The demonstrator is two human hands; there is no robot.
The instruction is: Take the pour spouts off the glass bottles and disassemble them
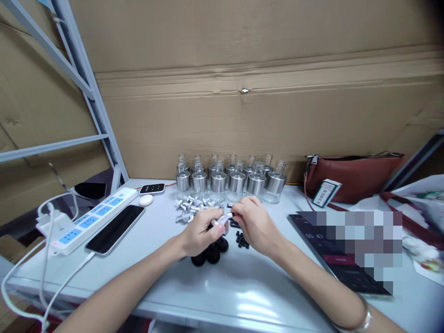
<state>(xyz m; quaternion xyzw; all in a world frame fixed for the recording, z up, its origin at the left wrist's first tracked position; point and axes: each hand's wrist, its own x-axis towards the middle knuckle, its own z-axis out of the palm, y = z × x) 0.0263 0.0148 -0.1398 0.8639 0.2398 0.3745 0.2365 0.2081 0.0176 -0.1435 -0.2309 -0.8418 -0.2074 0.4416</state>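
Observation:
My left hand (202,232) is closed round a silver pourer-like piece (222,220), whose narrow end points to the right. At that end the fingertips of my right hand (255,224) are pinched together on a small black piece (233,214), mostly hidden by the fingers. Behind my left hand lies a heap of similar silver pieces (189,208). Several round black caps (212,254) sit below my left hand. Tiny black parts (242,240) are scattered under my right hand, beside longer black parts (235,224) that it partly covers.
Rows of glass bottles with metal bands (237,181) stand at the back by the cardboard wall (243,120). To the left are a power strip (93,221), a phone (116,230) and a small device (152,188). A tablet (322,245) and a brown bag (354,178) lie right.

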